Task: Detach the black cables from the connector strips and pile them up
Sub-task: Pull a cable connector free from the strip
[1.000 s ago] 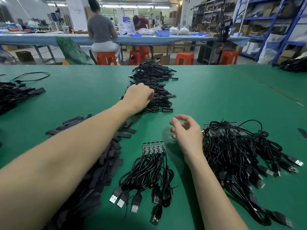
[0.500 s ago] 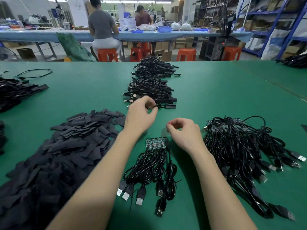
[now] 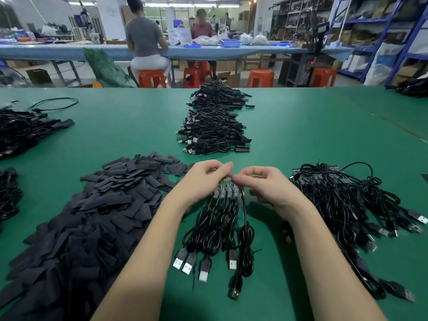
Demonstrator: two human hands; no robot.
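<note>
Head view: a connector strip (image 3: 225,190) with black cables (image 3: 217,230) hanging toward the viewer sits at table centre, pinched at its top edge by the left hand (image 3: 203,181) and right hand (image 3: 266,184). A careless snap could likely tangle the cables or scatter the finished pile (image 3: 214,133) beyond.

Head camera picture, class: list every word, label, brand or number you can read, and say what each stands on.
None can be read.
Connector strip, held in both hands: markings too small and blurred.
USB plugs: no legible print.
Boxes on the blue shelving: any print is too far and blurred.
</note>
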